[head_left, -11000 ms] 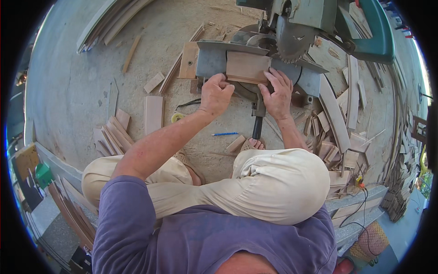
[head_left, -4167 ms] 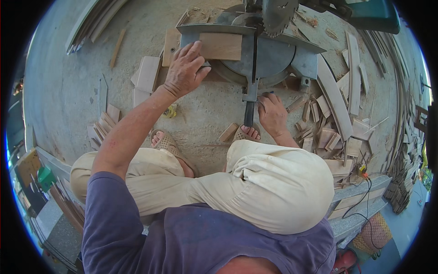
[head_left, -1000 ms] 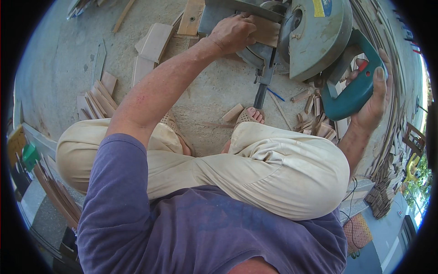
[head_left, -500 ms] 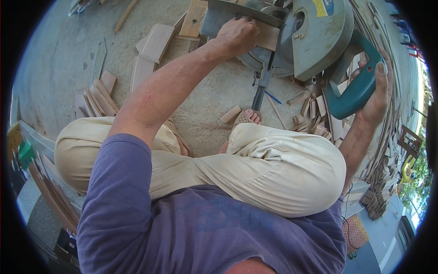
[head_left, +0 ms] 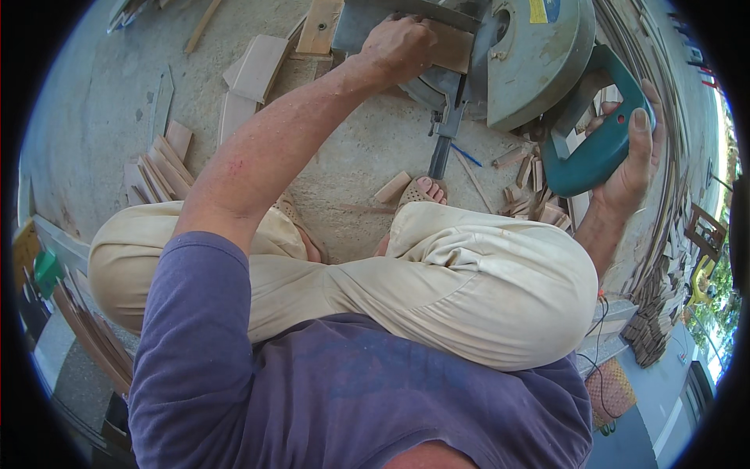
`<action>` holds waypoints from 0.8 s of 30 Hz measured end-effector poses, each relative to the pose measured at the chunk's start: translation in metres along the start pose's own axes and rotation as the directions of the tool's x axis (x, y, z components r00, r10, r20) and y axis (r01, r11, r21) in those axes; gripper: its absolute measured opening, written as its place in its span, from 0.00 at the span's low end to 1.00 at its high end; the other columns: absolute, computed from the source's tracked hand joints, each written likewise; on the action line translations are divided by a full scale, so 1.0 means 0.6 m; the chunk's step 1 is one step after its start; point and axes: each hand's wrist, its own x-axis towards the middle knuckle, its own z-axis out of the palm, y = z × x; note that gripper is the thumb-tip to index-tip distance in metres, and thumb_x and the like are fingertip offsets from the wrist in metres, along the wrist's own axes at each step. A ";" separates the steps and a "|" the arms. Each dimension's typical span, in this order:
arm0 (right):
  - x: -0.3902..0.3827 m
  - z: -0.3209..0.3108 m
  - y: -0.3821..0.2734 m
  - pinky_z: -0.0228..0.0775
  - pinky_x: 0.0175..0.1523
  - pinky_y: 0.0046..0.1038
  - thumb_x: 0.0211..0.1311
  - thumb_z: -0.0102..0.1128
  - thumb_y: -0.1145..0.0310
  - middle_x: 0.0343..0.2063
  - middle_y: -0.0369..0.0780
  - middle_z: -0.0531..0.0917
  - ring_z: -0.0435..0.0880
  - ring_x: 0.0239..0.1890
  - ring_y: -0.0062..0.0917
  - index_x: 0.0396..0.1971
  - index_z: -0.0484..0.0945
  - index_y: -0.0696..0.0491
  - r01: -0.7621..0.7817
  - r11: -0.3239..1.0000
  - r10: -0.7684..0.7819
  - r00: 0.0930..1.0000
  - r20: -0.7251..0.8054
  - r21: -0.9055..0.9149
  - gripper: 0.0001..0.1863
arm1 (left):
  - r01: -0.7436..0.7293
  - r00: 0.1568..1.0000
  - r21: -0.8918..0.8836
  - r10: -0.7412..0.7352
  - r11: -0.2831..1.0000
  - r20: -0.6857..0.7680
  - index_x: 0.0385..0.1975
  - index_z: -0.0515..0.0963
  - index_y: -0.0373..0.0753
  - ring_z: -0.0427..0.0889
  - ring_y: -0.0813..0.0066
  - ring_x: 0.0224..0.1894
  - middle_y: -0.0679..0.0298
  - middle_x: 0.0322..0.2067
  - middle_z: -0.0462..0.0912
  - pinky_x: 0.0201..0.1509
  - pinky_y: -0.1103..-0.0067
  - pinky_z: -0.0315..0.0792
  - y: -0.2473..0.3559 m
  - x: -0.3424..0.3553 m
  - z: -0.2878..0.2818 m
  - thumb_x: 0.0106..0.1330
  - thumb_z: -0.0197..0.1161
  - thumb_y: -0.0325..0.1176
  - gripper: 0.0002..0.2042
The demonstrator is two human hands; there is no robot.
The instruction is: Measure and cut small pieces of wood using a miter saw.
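Observation:
A mitre saw with a grey blade guard (head_left: 539, 74) stands on the floor ahead of me. My right hand (head_left: 637, 152) is wrapped round its green D-shaped handle (head_left: 586, 168), the thumb along the outer side. On the saw's table, against the grey metal fence (head_left: 363, 27), lies a short flat wooden piece (head_left: 451, 48). My left hand (head_left: 400, 47) presses on this piece with curled fingers, left of the guard. The fingertips are partly hidden, and the guard covers the blade. Below the table a metal arm (head_left: 441, 148) reaches toward my sandalled foot.
Wood offcuts (head_left: 535, 184) lie under the handle, beside a blue pen (head_left: 466, 152). Flat boards (head_left: 262, 66) and a stack of wood pieces (head_left: 160, 168) are at left. Long thin strips (head_left: 664, 117) line the right side. A woven basket (head_left: 612, 391) sits at lower right.
The saw's guard and handle have shifted slightly left, with my right hand still round the handle. My left hand stays on the wooden piece. The whole view has moved a little.

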 end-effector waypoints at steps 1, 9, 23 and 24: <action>-0.002 0.000 0.002 0.84 0.40 0.21 0.71 0.68 0.59 0.40 0.41 0.87 0.88 0.41 0.18 0.67 0.73 0.58 0.001 1.000 -0.001 1.000 0.001 0.001 0.30 | -0.008 1.000 0.006 0.008 1.000 0.004 0.37 0.86 0.38 0.82 0.51 0.58 0.53 0.45 0.87 0.68 0.58 0.72 0.000 0.000 0.000 0.59 0.74 0.35 0.10; -0.043 0.006 0.032 0.82 0.39 0.26 0.71 0.66 0.57 0.41 0.44 0.85 0.85 0.34 0.24 0.68 0.70 0.56 -0.008 0.997 0.002 0.996 -0.084 -0.073 0.32 | 0.012 1.000 0.011 -0.012 1.000 0.027 0.38 0.86 0.38 0.81 0.54 0.60 0.54 0.48 0.87 0.71 0.58 0.69 -0.005 0.000 0.010 0.60 0.72 0.37 0.11; 0.269 -0.025 -0.124 0.81 0.39 0.24 0.73 0.61 0.49 0.39 0.41 0.88 0.87 0.35 0.21 0.55 0.81 0.56 -0.287 0.941 0.302 0.951 0.067 -0.177 0.25 | 0.107 0.990 0.103 -0.097 0.989 -0.098 0.36 0.83 0.35 0.76 0.50 0.63 0.50 0.57 0.80 0.72 0.59 0.66 -0.134 -0.110 -0.079 0.62 0.72 0.43 0.16; 0.287 -0.024 -0.125 0.80 0.38 0.25 0.73 0.60 0.50 0.36 0.40 0.88 0.86 0.32 0.23 0.52 0.82 0.56 -0.268 0.940 0.267 0.963 -0.033 -0.212 0.24 | 0.131 0.988 0.117 -0.120 0.984 -0.097 0.35 0.83 0.37 0.75 0.51 0.64 0.51 0.56 0.80 0.72 0.58 0.65 -0.139 -0.119 -0.080 0.62 0.72 0.43 0.15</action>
